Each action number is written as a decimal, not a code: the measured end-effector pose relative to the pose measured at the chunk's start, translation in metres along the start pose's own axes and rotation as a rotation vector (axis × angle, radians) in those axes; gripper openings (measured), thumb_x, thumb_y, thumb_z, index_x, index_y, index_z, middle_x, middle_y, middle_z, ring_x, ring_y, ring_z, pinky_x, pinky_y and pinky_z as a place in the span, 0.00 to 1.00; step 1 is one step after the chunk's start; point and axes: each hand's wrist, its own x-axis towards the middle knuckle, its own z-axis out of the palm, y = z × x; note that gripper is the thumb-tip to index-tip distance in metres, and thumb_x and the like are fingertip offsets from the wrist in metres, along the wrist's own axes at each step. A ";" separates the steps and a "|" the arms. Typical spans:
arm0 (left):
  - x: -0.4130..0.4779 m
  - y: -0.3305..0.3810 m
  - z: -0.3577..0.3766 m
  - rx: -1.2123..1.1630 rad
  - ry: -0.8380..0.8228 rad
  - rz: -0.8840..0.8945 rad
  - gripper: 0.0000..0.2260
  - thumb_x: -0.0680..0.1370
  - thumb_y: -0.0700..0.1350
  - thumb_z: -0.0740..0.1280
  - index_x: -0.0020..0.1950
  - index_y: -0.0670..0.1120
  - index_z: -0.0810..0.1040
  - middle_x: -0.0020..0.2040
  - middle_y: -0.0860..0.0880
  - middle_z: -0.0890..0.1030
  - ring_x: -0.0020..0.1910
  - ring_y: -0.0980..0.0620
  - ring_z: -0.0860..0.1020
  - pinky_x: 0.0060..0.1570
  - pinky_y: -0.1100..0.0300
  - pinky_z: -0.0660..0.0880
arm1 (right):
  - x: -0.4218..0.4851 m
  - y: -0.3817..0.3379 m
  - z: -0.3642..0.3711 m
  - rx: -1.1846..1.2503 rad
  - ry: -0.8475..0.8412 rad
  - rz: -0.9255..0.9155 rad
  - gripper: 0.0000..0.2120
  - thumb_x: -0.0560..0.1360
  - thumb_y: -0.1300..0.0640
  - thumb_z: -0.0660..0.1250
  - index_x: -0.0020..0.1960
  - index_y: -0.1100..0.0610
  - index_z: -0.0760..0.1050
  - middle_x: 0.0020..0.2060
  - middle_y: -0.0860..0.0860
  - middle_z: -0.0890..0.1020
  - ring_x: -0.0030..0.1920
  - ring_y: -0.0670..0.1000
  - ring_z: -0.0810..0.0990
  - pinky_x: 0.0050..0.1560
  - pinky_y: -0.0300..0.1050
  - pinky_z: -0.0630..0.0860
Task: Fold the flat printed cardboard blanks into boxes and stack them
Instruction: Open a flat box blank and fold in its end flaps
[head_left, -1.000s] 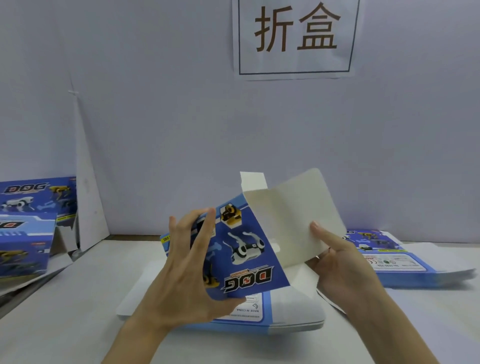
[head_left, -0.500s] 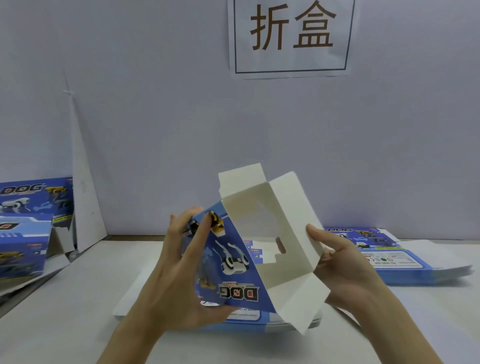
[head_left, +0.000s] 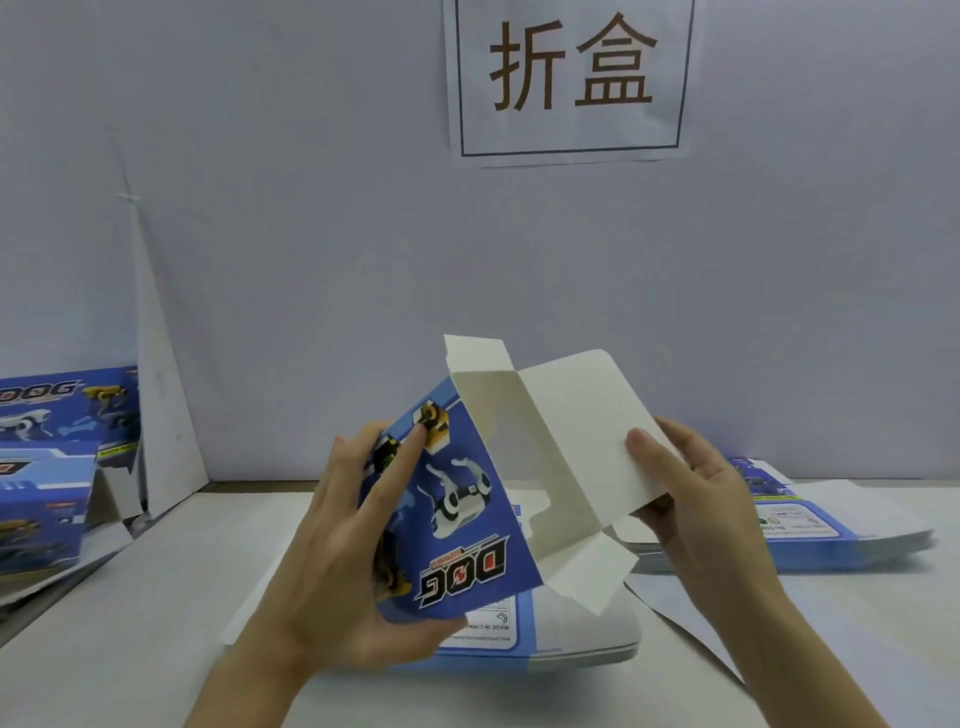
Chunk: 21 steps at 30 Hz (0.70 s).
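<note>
1. Swung wider than before, the box's white flap opens rightward.
2. Its blue printed panel is gripped by the left hand; the right hand pinches the flap.
3. Both hold the box above flat blanks on the counter.

A white paper sign hangs high on the pale lilac wall, a little right of middle, with two large brown Chinese characters inside a thin dark frame. At the left a tall, narrow white sheet leans upright against the wall, tapering to a point at its top, its foot just beside the worktop's back edge. The worktop is off-white and runs back to the wall, where a dark brown strip shows along the joint.
</note>
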 end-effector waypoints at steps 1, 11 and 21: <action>0.001 0.001 -0.001 -0.007 -0.007 -0.008 0.50 0.63 0.62 0.76 0.77 0.50 0.54 0.72 0.47 0.60 0.68 0.41 0.68 0.51 0.48 0.80 | 0.000 0.000 -0.003 -0.052 0.017 -0.059 0.14 0.71 0.56 0.70 0.57 0.54 0.79 0.47 0.51 0.85 0.41 0.47 0.84 0.36 0.42 0.80; 0.001 0.008 0.006 0.068 -0.058 -0.033 0.50 0.62 0.63 0.77 0.76 0.50 0.56 0.71 0.46 0.62 0.66 0.41 0.71 0.51 0.51 0.81 | -0.002 0.006 -0.002 -0.249 0.169 -0.465 0.13 0.76 0.63 0.67 0.51 0.47 0.82 0.40 0.39 0.85 0.37 0.43 0.78 0.29 0.46 0.79; 0.003 0.010 0.013 0.239 -0.058 0.025 0.47 0.64 0.68 0.71 0.74 0.48 0.59 0.72 0.45 0.61 0.69 0.41 0.67 0.63 0.35 0.68 | 0.002 -0.016 -0.004 0.286 0.005 0.052 0.12 0.72 0.53 0.67 0.34 0.50 0.85 0.36 0.48 0.85 0.36 0.45 0.84 0.34 0.39 0.81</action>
